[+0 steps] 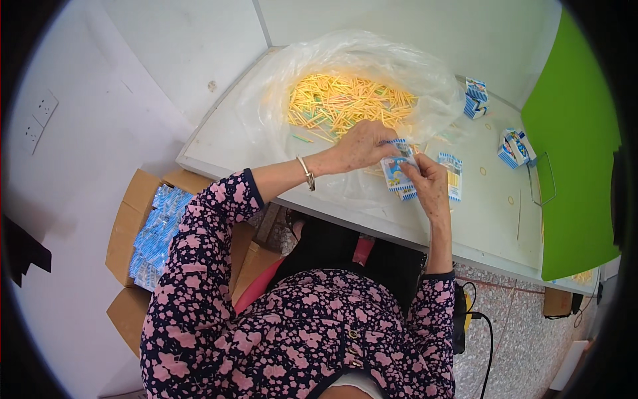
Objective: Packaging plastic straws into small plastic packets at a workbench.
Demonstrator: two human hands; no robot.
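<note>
Both of my hands meet over the near part of the white table. My right hand (432,183) pinches a small blue-and-white packet (397,174), its thumb lying across the front. At the packet's top edge, the closed fingers of my left hand (362,143) grip it; whether they also hold anything else is hidden. Just beyond my left hand lies a heap of thin yellow, pink and green sticks (345,100) on a crumpled clear plastic bag (262,110). Another striped packet (454,178) rests on the table behind my right hand, partly covered.
At the table's far right are a pair of striped packets (476,100) and a cluster of packets (516,147) near a thin wire frame (546,179). A green panel (575,146) borders the right side. Left of me stands an open cardboard box (136,196) of blue packets.
</note>
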